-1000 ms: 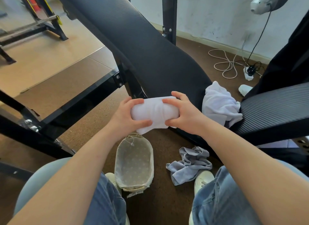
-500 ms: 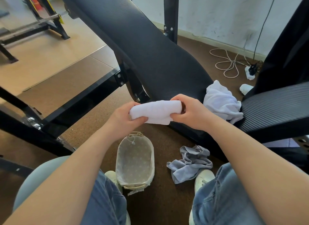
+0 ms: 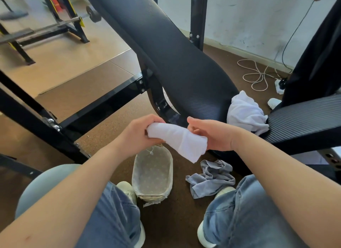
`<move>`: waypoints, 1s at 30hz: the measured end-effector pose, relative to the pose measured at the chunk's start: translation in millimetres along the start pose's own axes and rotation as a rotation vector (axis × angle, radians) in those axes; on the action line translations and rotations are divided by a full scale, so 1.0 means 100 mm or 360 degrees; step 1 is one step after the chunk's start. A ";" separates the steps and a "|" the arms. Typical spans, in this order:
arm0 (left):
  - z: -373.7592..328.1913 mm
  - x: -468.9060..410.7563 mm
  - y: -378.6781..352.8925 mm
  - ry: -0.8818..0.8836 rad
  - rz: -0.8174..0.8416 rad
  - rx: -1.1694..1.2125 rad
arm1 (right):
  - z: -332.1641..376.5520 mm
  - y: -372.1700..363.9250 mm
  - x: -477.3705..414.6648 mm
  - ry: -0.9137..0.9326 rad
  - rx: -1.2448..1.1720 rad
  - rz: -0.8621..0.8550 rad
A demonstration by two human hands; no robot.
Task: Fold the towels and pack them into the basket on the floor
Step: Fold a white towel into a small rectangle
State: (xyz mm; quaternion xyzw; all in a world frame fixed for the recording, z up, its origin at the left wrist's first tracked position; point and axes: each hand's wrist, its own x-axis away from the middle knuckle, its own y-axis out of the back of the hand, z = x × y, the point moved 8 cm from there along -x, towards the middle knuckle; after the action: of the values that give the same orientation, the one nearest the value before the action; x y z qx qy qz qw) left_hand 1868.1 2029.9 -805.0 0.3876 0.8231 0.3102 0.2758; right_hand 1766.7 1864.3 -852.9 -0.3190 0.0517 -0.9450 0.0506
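A folded white towel (image 3: 178,139) hangs in the air above the basket, its right end drooping. My left hand (image 3: 137,135) grips its left end. My right hand (image 3: 212,132) is beside the right end with fingers spread, touching the cloth only at the palm edge. The oval basket (image 3: 136,172) with a dotted fabric liner stands on the brown floor between my feet and holds nothing. A crumpled grey towel (image 3: 211,177) lies on the floor to its right. A crumpled white towel (image 3: 245,113) rests on the black bench pad.
A black padded bench (image 3: 175,63) slants across the view above the basket, with a black steel frame (image 3: 96,107) to the left. A second pad (image 3: 304,118) is at the right. White cable (image 3: 256,76) and a power strip lie by the wall.
The towel has come down toward the basket and tilted, right end lower. My right hand has loosened from a full grip to spread fingers. The left hand keeps hold.
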 end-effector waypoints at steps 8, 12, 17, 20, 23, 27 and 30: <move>0.08 0.16 -0.12 0.0266 0.0036 -0.0293 | -0.22 -0.26 -0.17 -0.0178 -0.0133 0.0110; 0.25 0.28 -0.05 0.0728 -0.0119 -0.0291 | -0.20 -0.17 -0.35 0.0088 -0.0142 -0.0354; 0.27 0.38 -0.23 0.1075 -0.0228 0.0200 | -0.11 -0.17 -0.38 0.0340 0.0260 -0.0947; 0.29 0.36 -0.48 0.1262 -0.0147 0.0560 | -0.10 -0.28 -0.44 0.0436 0.0336 -0.0961; 0.37 0.36 -0.55 0.1337 -0.0243 0.0695 | -0.11 -0.38 -0.50 0.0476 0.0223 -0.0846; 0.48 0.42 -0.59 0.1443 -0.0259 0.1046 | -0.23 -0.44 -0.63 0.0360 -0.0015 -0.0592; 0.62 0.50 -0.63 0.1546 -0.0242 0.1313 | -0.33 -0.45 -0.74 0.0245 -0.0129 -0.0485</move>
State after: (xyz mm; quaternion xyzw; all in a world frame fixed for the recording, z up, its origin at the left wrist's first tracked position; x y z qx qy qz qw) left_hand 1854.3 2056.9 -901.9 0.2177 0.9311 0.0878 -0.2790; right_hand 1802.1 1920.7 -917.5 -0.2515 0.0446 -0.9605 -0.1103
